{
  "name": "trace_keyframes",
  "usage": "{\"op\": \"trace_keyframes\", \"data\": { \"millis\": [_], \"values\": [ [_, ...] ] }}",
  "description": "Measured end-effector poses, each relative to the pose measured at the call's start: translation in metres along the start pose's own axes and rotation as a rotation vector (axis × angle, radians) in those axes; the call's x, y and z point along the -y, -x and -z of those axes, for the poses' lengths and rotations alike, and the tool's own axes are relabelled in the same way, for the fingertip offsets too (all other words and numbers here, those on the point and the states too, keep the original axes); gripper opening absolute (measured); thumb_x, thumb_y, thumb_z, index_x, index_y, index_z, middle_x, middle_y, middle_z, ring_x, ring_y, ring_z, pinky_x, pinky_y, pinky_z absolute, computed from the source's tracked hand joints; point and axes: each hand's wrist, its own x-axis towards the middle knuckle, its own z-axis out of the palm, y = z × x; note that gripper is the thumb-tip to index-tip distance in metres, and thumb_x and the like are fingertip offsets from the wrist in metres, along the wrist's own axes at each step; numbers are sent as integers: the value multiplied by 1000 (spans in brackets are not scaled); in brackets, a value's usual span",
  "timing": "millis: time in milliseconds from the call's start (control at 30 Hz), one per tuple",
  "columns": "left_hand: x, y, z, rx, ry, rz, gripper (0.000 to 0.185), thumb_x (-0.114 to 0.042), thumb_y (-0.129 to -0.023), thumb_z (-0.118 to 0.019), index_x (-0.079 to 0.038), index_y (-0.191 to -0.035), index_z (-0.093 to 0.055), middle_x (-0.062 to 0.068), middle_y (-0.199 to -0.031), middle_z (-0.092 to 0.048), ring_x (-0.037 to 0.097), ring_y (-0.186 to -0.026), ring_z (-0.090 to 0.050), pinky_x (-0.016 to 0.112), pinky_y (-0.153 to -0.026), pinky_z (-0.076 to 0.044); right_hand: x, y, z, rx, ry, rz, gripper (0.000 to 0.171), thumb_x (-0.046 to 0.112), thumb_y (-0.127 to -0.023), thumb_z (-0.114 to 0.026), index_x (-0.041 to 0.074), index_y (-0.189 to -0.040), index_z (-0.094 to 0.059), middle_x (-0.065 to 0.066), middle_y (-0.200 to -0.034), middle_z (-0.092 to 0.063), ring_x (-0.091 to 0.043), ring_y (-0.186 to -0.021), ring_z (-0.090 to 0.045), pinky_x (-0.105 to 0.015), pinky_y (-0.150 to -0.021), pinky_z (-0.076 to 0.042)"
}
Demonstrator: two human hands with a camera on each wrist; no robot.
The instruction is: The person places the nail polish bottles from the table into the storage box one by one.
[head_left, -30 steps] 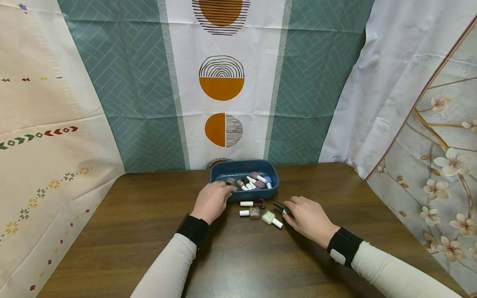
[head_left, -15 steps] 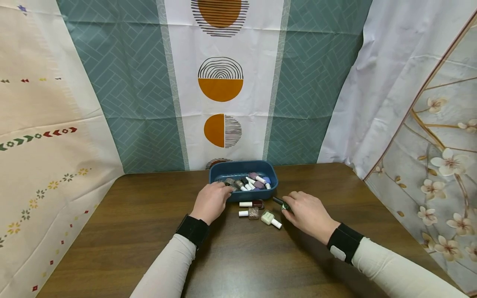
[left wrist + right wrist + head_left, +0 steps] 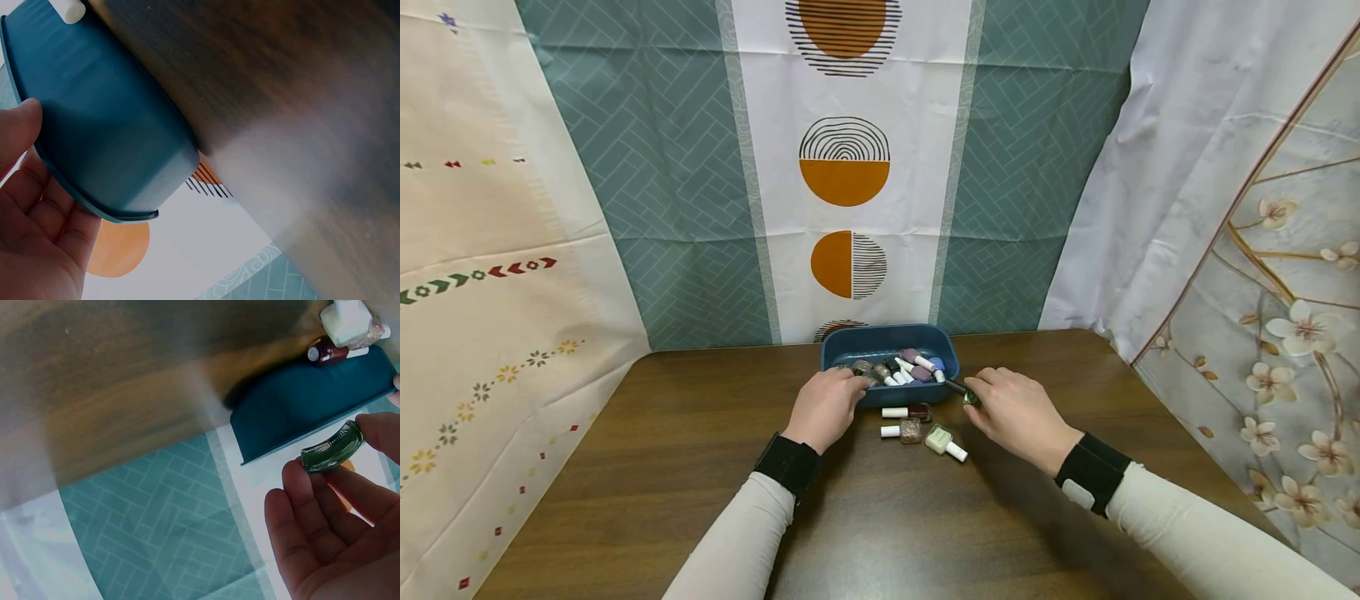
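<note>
A blue tray (image 3: 842,343) (image 3: 106,131) (image 3: 294,400) with several nail polish bottles (image 3: 910,367) stands at the far middle of the brown table (image 3: 662,450). My left hand (image 3: 826,406) (image 3: 34,231) grips the tray's front left rim. My right hand (image 3: 1011,410) (image 3: 331,512) pinches a dark green nail polish bottle (image 3: 966,393) (image 3: 333,447) by the tray's front right corner, lifted off the table. Three bottles lie on the table in front of the tray: a dark red one (image 3: 910,412) (image 3: 328,351), a glittery brown one (image 3: 904,430) and a pale green one (image 3: 946,442) (image 3: 347,320).
Patterned curtains (image 3: 850,167) hang behind the table and on both sides. The table's right edge (image 3: 1157,392) runs close to the flowered curtain (image 3: 1285,333). Bare wood lies to the left of the tray and near me.
My right hand has lifted the green bottle off the table and carried it up and back toward the tray's front right corner. The left hand has stayed on the tray rim.
</note>
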Motion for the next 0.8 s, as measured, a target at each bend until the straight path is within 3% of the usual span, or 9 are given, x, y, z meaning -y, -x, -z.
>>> {"op": "trace_keyframes", "data": {
  "millis": [800],
  "values": [
    [4, 1, -4, -12, -34, -28, 16, -11, -101, -82, -12, -117, -86, 2, -93, -74, 25, -93, -72, 43, -86, -60, -4, -38, -2, 10, 19, 5, 33, 22, -97, -86, -1, -119, -79, -12, -105, -75, -30, -92, -73, -46, -80, -64]
  ]
}}
